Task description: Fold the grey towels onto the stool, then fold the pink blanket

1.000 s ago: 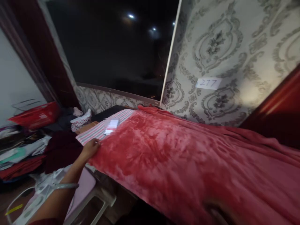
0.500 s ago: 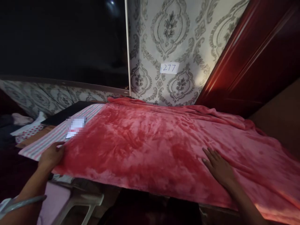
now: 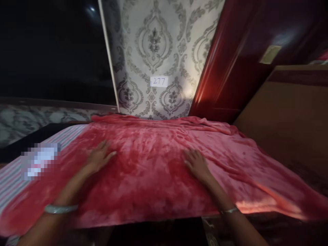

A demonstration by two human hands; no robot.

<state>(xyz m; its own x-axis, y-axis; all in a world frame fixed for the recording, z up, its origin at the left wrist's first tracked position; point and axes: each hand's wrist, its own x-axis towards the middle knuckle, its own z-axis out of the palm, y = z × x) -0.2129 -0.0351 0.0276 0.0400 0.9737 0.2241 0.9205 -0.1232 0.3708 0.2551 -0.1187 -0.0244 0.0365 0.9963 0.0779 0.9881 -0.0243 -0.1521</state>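
A plush red-pink blanket (image 3: 148, 184) lies spread over a table-like surface, its front edge hanging near me and its back edge bunched in folds. My left hand (image 3: 98, 157) rests on the left half of it, fingers spread and a little blurred. On the right half, my right hand (image 3: 196, 163) lies flat with its fingers stretched out. Neither hand holds anything. Under the blanket's left edge shows a striped cloth (image 3: 15, 174), and a blurred-out white paper-like item (image 3: 42, 160) lies on that cloth.
A large dark screen (image 3: 51, 51) stands at the back left. Behind the blanket is a patterned wall (image 3: 153, 41) with a paper label reading 277 (image 3: 159, 81). A dark red wooden panel (image 3: 217, 68) and a brown board (image 3: 287, 130) bound the right side.
My left hand has gone from the blanket's left edge, where it was closed, to lie spread on top of it. My right hand still lies flat. The view has turned right.
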